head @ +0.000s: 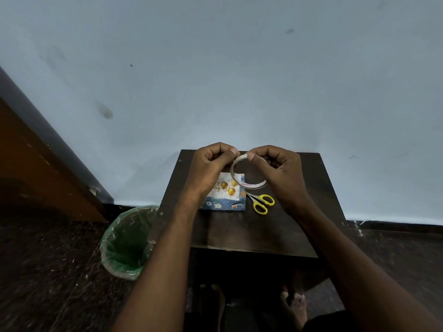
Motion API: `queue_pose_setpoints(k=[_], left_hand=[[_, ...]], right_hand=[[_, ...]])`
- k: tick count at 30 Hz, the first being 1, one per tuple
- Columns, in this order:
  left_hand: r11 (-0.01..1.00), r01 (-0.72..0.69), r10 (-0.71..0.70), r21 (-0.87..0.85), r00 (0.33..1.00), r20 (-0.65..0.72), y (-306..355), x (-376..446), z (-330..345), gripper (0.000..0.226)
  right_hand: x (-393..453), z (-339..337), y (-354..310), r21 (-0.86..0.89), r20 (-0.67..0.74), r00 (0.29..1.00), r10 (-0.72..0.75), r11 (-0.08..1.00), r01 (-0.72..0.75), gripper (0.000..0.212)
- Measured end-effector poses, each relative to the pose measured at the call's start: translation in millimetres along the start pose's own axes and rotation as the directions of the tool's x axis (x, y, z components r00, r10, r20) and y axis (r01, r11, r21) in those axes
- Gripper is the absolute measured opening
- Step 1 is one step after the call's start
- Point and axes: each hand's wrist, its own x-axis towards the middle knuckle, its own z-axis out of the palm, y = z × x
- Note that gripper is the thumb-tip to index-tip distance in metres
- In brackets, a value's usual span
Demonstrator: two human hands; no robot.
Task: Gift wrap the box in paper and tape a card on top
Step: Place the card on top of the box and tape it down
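Observation:
A box wrapped in blue patterned paper (226, 205) lies on the dark table (251, 231). On top of it lies a white card with gold balloons (227, 188). Above the box I hold a thin roll of clear tape (233, 167) upright with both hands. My right hand (275, 168) grips the roll, thumb on its upper rim. My left hand (211, 164) pinches at the top of the roll, beside the right thumb. My left wrist hides the card's left part.
Yellow-handled scissors (260, 202) lie on the table right of the box. A green-lined waste bin (127, 243) stands on the floor left of the table. A wall rises just behind the table and a wooden door stands at far left. Bare feet show below the table.

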Motion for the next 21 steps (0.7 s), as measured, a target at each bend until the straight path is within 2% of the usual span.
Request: queue_pose_setpoints(k=[7,13,15,17,19,21], left_hand=[[0.994,0.019,-0.033,-0.111,0.991,-0.129,-5,3,9,0.019],[0.946,0.115,-0.161,-0.303,0.978,-0.13,-13,10,21,0.023],[0.926,0.14,-0.181,-0.349,0.98,-0.088,-13,11,22,0.024],[0.928,0.136,-0.163,-0.347,0.986,-0.047,-12,10,19,0.023],[0.951,0.086,-0.109,-0.297,0.992,-0.061,-12,10,17,0.016],[0.971,0.025,-0.048,-0.24,0.995,-0.089,-13,9,15,0.01]], right_hand=[[0,1,-5,-0.032,-0.045,0.998,-0.042,0.999,0.04,0.004],[-4,9,-9,-0.051,-0.09,0.99,-0.107,0.993,0.103,0.006],[-8,13,-7,-0.093,-0.115,0.982,-0.151,0.986,0.141,0.008],[-10,15,-5,-0.146,-0.139,0.97,-0.201,0.973,0.181,0.009],[-9,15,-4,-0.18,-0.145,0.964,-0.221,0.964,0.194,0.008],[-6,12,-3,-0.135,-0.16,0.975,-0.156,0.982,0.135,0.005]])
